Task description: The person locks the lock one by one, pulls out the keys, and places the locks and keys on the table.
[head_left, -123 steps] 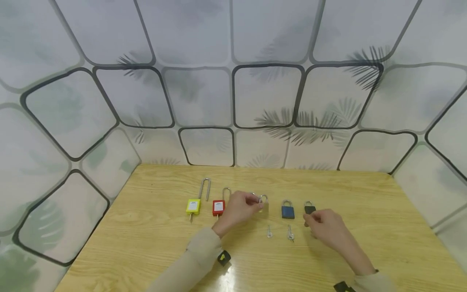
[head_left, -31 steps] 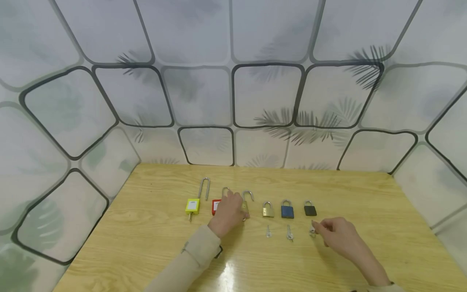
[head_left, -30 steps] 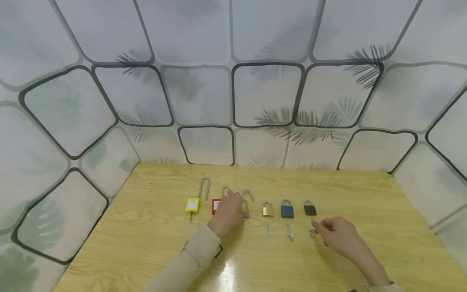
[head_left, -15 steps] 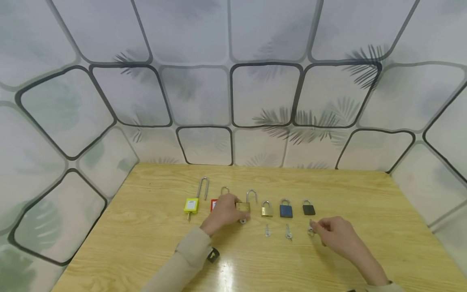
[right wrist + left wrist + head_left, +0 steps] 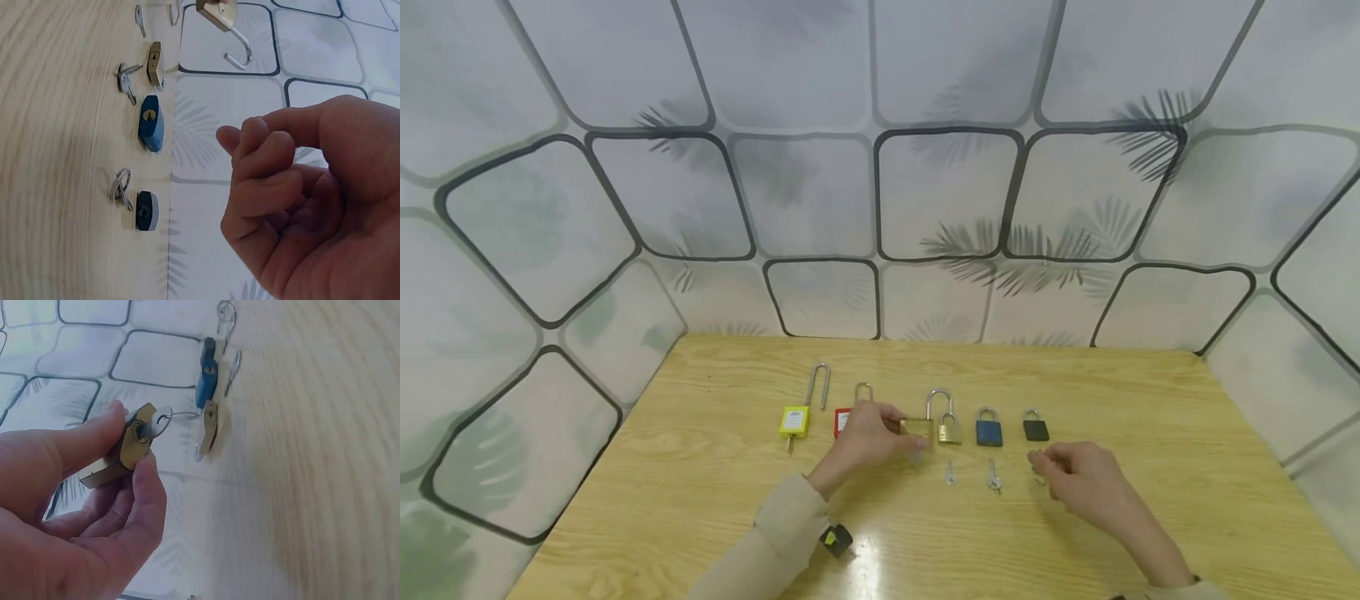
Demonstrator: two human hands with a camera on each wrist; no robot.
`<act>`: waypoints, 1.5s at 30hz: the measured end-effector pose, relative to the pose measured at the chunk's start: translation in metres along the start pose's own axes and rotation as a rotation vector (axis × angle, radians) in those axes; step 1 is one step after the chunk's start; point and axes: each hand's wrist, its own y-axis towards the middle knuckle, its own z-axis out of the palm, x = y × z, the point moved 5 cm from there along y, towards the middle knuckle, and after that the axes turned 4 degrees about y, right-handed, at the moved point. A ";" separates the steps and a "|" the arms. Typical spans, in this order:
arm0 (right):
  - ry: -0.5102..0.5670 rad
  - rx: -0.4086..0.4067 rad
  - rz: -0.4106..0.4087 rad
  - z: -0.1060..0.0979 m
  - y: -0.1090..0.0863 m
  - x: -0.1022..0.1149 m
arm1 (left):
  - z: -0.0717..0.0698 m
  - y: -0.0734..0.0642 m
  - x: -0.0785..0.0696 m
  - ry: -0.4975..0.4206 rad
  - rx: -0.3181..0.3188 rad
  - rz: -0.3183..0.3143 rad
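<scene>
My left hand (image 5: 871, 433) holds a brass padlock (image 5: 128, 447) between thumb and fingers, raised off the table. A key (image 5: 161, 422) sits in its keyhole. Its long shackle (image 5: 240, 47) is swung out, free at one end. My right hand (image 5: 1086, 477) hovers in front of the black padlock (image 5: 1036, 430). Its fingers (image 5: 265, 194) are loosely curled with nothing visible between them in the right wrist view. Keys on a ring (image 5: 120, 186) lie on the table beside the black padlock.
A smaller brass padlock (image 5: 950, 433) and a blue padlock (image 5: 988, 432) stand in the row, with keys (image 5: 994, 477) in front. Leftward are a red padlock (image 5: 842, 419), partly hidden by my left hand, and a yellow padlock (image 5: 794, 422). A patterned wall (image 5: 940, 208) rises behind.
My left hand has taken up the long-shackled brass padlock and brought it slightly right. The small brass padlock was set down earlier. My right hand has let go of the keys and shifted slightly left.
</scene>
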 end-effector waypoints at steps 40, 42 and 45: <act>0.331 -0.205 -0.304 0.035 0.002 0.049 | 0.026 -0.026 -0.020 -0.307 0.225 0.024; 0.325 -0.208 -0.312 0.035 0.004 0.049 | 0.027 -0.026 -0.022 -0.309 0.229 0.028; 0.322 -0.214 -0.334 0.035 0.008 0.050 | 0.028 -0.026 -0.024 -0.323 0.240 0.036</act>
